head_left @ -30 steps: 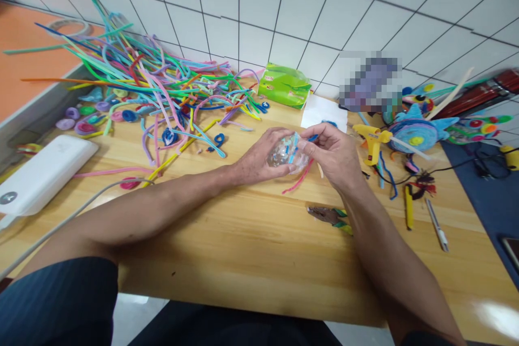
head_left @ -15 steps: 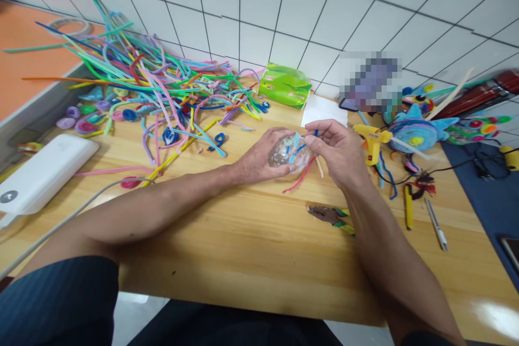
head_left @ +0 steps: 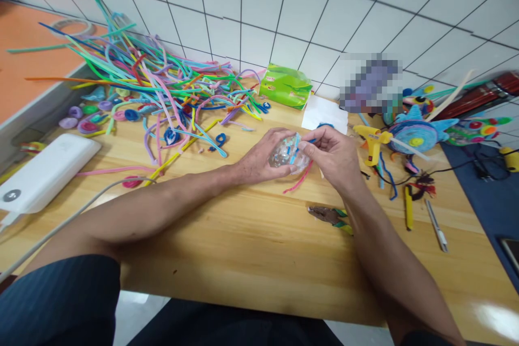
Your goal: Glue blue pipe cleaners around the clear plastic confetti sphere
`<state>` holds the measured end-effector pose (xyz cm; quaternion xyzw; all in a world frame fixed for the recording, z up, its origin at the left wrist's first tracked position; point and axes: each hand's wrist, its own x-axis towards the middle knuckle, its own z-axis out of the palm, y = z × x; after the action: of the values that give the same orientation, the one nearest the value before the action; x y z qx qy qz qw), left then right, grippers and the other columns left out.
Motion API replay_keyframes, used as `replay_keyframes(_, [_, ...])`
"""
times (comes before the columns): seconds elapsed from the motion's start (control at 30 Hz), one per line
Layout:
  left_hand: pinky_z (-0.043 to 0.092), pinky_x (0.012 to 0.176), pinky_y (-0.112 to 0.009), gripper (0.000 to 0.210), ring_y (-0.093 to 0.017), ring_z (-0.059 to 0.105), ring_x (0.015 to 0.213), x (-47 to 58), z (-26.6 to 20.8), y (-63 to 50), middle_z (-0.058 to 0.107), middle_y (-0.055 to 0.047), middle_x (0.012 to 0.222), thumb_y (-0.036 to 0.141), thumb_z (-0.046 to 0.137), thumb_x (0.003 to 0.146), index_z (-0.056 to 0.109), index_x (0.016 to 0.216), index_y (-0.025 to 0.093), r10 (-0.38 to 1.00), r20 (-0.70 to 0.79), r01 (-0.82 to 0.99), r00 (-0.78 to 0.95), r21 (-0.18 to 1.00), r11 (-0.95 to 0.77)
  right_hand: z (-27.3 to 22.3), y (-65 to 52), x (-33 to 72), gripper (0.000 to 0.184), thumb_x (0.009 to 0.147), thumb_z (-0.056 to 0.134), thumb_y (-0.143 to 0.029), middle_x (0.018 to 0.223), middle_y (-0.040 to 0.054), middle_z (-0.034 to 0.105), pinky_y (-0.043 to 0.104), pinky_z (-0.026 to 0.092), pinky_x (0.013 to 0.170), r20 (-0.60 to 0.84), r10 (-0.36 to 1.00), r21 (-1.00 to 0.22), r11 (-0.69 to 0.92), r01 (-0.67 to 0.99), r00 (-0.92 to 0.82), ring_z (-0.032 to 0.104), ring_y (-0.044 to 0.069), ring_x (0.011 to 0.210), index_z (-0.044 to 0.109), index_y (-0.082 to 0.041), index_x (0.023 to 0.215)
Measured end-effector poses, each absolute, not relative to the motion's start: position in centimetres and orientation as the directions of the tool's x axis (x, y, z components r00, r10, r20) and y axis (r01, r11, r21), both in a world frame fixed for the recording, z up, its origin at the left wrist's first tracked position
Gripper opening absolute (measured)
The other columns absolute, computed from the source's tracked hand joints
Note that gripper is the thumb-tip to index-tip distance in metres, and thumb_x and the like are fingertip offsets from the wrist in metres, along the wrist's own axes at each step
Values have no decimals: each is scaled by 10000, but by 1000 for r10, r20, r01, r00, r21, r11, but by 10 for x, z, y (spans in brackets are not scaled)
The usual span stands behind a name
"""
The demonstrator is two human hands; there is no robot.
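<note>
Clear bag point(head_left: 284, 154) of small coloured pieces sits between both hands, just above the wooden table point(head_left: 251, 248), near its middle and toward the far edge. Order below runs large to small.

Table: pale wood, against a white tiled wall point(head_left: 284, 5). Far-left part is covered by a big tangle of pipe cleaners point(head_left: 162, 86) in many colours, with small coiled discs point(head_left: 87, 119) at its left edge. White flat box point(head_left: 44, 173) lies at the left, a grey cable point(head_left: 77, 213) running past it.

Left hand point(head_left: 259, 159): fingers curled around the left side of the bag, gripping it from below and behind. Right hand point(head_left: 334, 154): thumb and forefinger pinched on a blue pipe cleaner point(head_left: 295, 147) at the bag's top; the remaining fingers are folded under the bag. A pink pipe cleaner point(head_left: 298, 181) hangs from under the bag and touches the table.

Green packet point(head_left: 286, 86) stands by the wall behind the hands, white paper sheet point(head_left: 324, 113) just right of it. Blue fish-like craft figure point(head_left: 416, 130) to the far right, yellow glue gun point(head_left: 371, 140) just beside it. Pliers point(head_left: 330, 216) lie near the right forearm. Yellow-handled tool point(head_left: 408, 205) and a grey pen-like tool point(head_left: 437, 224) lie well right of the pliers
</note>
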<state>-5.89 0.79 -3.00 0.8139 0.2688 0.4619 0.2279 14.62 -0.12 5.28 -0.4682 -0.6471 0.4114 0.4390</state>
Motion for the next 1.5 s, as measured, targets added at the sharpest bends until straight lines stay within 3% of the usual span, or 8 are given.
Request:
replay_keyframes(0.5, [496,1173,-574,758,-364,552,1409,-59,-30,7,550,-184,1456,474,770,905,415,1532,238,634,648,197,423,617,-762,52,-3,147,245,758,897,-382,717,-10,701,311,489,592,190,960,-933,241,266,-204,604,157,620,721,-241,853])
replay_keyframes(0.8, [459,1214,-558,592,-337,549,1414,-59,-19,-1,554,-177,1467,499,635,1009,449,1493,214,725,549,172,416,736,-655,50,-7,145,166,811,831,-351,701,0,700,321,495,601,226,957,-882,280,379,-182,619,169,617,737,-233,880])
replay_keyframes(1.07, [464,1198,-528,543,-309,564,1368,-58,-15,-5,574,-129,1428,438,685,978,464,1437,251,783,468,126,410,821,-556,58,-5,148,133,822,791,-326,715,-20,645,294,437,597,189,954,-923,253,290,-232,559,142,630,737,-231,898])
replay_keyframes(1.33, [485,1164,-548,546,-321,575,1337,-57,-15,-4,577,-134,1406,469,685,970,470,1425,258,763,495,105,416,807,-581,57,-1,149,195,802,828,-386,675,-32,581,294,412,579,192,956,-920,254,297,-220,503,142,616,737,-243,899])
replay_keyframes(1.5, [484,1176,-535,554,-314,564,1359,-57,-14,-5,562,-146,1430,462,685,976,462,1436,251,745,509,114,430,789,-604,57,-1,149,248,783,859,-415,704,-22,625,304,450,609,167,958,-931,231,284,-234,548,151,641,728,-243,903])
